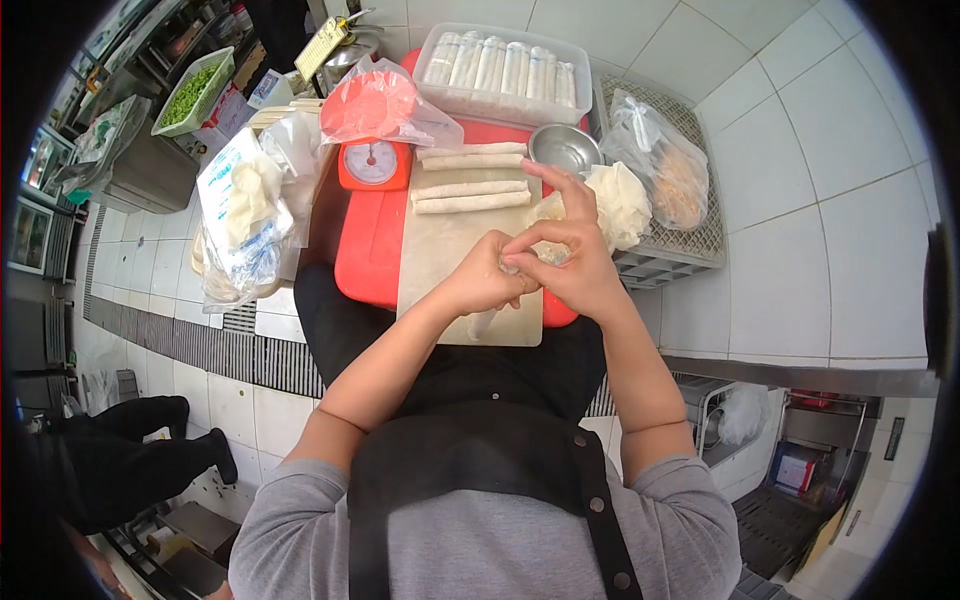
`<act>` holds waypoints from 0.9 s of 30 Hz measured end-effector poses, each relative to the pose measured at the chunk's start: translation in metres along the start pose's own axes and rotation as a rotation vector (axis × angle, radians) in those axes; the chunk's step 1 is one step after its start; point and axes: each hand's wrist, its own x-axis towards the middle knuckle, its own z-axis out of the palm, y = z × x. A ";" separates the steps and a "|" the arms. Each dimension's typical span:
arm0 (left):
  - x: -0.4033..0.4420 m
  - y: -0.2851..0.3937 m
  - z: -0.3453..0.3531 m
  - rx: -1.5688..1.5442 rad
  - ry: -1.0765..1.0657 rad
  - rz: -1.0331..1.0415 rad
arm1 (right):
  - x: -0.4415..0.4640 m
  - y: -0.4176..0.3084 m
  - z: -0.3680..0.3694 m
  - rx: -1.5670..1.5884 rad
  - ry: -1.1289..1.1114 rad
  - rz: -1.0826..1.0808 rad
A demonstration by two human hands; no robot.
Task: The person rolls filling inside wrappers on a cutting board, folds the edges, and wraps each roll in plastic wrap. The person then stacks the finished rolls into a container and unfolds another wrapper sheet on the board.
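Note:
My left hand (482,275) is curled closed above the near part of a pale cutting board (420,270). A whitish, see-through end (482,325) shows below it; what the fist holds is mostly hidden. My right hand (575,255) meets it from the right, thumb and forefinger pinched together at the top of the left fist, with other fingers raised. What is in the pinch is too small to name. Beyond my hands, several long pale rolls (470,203) lie crosswise on the board. A bunched pale sheet-like heap (617,205) sits right of my right hand.
A clear tub (435,95) of wrapped rolls, a metal bowl (565,150) and an orange scale (372,163) stand behind the board. A bag (660,150) lies on a grey crate (690,240) at right. Left are more bags (245,210). Another person's legs (150,450) show at lower left.

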 end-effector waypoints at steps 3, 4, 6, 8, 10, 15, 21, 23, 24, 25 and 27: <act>-0.001 0.004 0.002 0.016 -0.039 0.010 | 0.004 0.002 -0.007 -0.003 -0.112 -0.032; -0.001 0.005 0.002 0.030 -0.058 0.022 | 0.006 0.004 -0.009 0.001 -0.192 -0.050; 0.001 0.000 0.000 0.032 -0.052 0.034 | 0.008 0.005 -0.011 -0.033 -0.242 -0.055; 0.003 -0.003 0.000 0.033 -0.046 0.050 | 0.008 0.001 -0.015 -0.071 -0.293 -0.063; 0.003 -0.002 0.001 0.006 0.033 0.070 | 0.009 -0.008 -0.017 -0.156 -0.308 -0.065; 0.010 -0.015 -0.003 0.168 0.031 0.166 | 0.004 -0.034 -0.011 -0.363 -0.262 -0.091; 0.016 -0.027 0.005 0.120 0.134 0.195 | -0.002 -0.037 -0.009 -0.501 -0.216 -0.087; 0.015 -0.030 0.008 0.092 0.180 0.200 | -0.002 -0.034 -0.012 -0.499 -0.234 -0.089; 0.011 -0.024 0.011 0.131 0.211 0.282 | 0.000 -0.028 -0.019 -0.388 -0.185 -0.077; 0.008 -0.017 0.012 0.169 0.245 0.365 | 0.002 -0.026 -0.023 -0.276 -0.137 -0.066; 0.004 -0.003 0.012 0.128 0.224 0.343 | 0.003 -0.032 -0.024 -0.323 -0.080 -0.062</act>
